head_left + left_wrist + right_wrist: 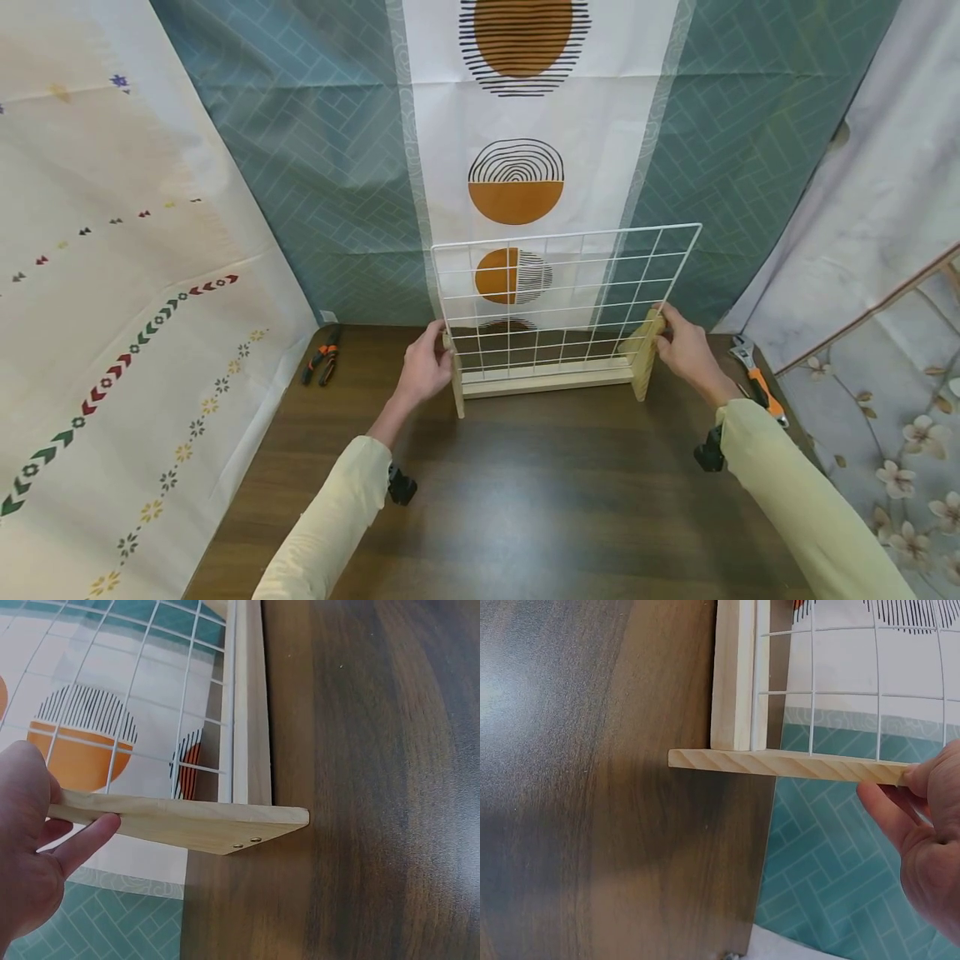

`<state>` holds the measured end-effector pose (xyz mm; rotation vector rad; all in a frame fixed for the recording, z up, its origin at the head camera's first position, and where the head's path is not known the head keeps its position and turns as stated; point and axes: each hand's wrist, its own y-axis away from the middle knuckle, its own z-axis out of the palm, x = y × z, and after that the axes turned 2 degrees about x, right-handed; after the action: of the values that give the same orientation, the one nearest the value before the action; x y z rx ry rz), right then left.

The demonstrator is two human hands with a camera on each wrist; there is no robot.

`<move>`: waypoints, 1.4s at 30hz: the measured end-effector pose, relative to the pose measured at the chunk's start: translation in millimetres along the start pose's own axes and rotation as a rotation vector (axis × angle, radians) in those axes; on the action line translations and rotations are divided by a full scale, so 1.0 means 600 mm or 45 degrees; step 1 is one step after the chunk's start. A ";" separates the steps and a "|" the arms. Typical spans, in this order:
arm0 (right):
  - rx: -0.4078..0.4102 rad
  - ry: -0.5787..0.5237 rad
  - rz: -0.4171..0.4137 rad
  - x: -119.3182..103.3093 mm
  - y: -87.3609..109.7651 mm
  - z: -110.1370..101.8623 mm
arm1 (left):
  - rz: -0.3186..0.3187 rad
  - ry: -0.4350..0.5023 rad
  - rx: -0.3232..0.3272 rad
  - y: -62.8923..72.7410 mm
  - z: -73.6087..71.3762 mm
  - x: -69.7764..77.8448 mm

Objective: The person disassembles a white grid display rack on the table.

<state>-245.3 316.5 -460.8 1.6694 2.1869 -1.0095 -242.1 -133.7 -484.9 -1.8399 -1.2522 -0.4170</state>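
A white wire grid panel (570,300) stands in a pale wooden frame, its lower bar (547,382) crossing between two side boards. My left hand (426,364) pinches the top of the left side board (187,817), with fingers on its outer face. Two screw heads show low on that board in the left wrist view. At the other end, my right hand (684,350) grips the upper end of the right side board (780,763) between thumb and fingers. The grid leans back and rises well above both hands.
Orange-and-black pliers (322,358) lie at the table's back left. An adjustable wrench (759,379) with an orange handle lies at the right edge, near my right forearm. Patterned cloth (352,192) hangs behind the brown table (540,500) and along both sides.
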 end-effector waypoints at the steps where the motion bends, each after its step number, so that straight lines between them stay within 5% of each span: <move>1: 0.003 0.000 -0.004 0.000 0.000 0.001 | 0.000 0.002 0.005 0.001 0.000 0.000; 42: 0.006 0.014 -0.062 -0.009 0.004 0.027 | 0.091 -0.073 0.118 0.060 -0.024 -0.001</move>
<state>-245.0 302.8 -470.8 1.6357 2.2440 -1.0207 -208.1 -150.4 -493.4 -1.8233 -1.2196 -0.2644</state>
